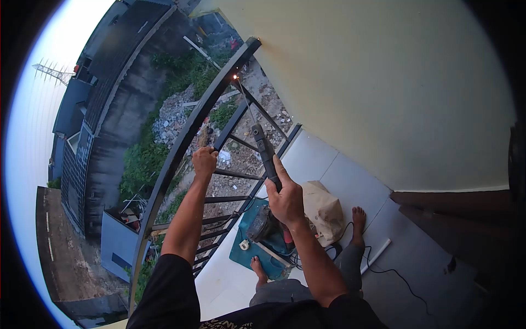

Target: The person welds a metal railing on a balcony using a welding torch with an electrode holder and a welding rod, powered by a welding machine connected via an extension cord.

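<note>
My right hand (286,202) is wrapped around the black handle of a welding electrode holder (264,147), index finger stretched along it. A thin welding rod (246,102) runs from its jaw up to the dark metal railing (186,135). At the rod's tip, a small bright orange glow shows against the underside of the top rail, close to the wall. My left hand (205,162) is closed around the railing's lower parallel bar (230,126), with the arm reaching forward.
A cream wall (383,93) rises on the right. On the tiled floor lie a green mat (245,232) with tools, a tan sack (323,211), a white strip (376,256) and a black cable (402,277) near my bare feet. Rubble (175,118) and plants lie below, beyond the railing.
</note>
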`<state>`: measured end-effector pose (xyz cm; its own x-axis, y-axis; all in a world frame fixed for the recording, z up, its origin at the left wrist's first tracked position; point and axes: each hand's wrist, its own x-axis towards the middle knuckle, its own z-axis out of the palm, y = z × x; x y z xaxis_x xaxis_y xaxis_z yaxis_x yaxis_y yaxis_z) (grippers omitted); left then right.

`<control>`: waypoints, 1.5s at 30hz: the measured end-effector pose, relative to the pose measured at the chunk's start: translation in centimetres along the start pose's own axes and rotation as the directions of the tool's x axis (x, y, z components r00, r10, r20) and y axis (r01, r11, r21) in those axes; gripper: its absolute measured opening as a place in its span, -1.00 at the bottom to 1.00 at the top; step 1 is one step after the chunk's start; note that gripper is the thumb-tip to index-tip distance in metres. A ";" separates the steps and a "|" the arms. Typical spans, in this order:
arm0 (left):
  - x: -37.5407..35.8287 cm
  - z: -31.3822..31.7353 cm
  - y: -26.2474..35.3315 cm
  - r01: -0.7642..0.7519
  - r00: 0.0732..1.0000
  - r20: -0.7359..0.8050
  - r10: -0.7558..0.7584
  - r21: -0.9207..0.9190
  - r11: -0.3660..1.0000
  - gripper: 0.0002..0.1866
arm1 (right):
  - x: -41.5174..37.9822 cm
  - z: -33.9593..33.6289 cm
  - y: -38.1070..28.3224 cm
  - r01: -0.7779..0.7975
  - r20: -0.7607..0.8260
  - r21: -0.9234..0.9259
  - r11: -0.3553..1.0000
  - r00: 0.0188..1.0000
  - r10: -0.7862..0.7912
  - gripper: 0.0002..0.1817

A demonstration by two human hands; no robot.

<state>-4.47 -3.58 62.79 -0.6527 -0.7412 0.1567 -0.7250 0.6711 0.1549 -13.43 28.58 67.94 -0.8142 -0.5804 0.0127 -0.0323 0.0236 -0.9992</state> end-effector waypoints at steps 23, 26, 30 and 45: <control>-0.2 0.1 0.0 -0.053 0.998 -0.045 0.053 -0.008 0.999 -0.72 | 0.4 0.3 -0.6 -0.030 0.036 0.025 0.999 0.999 0.030 -0.33; -0.2 -0.1 0.2 -0.014 1.000 -0.021 0.014 -0.015 1.000 -0.73 | 0.5 0.2 -0.8 -0.049 0.043 0.022 0.999 0.998 0.048 -0.32; -0.2 0.1 0.0 -0.047 0.998 -0.036 0.046 -0.022 0.999 -0.74 | 0.4 0.5 -0.4 -0.021 0.031 0.013 1.000 0.999 0.021 -0.33; -0.2 0.1 0.2 -0.024 0.998 -0.058 0.022 -0.034 0.999 -0.74 | 0.2 0.9 0.7 0.055 -0.060 -0.006 0.998 0.997 -0.055 -0.34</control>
<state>-4.48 -3.25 62.74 -0.6543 -0.7246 0.2164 -0.7016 0.6884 0.1840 -13.13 27.73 67.24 -0.8447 -0.5307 0.0699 -0.0801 -0.0038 -0.9968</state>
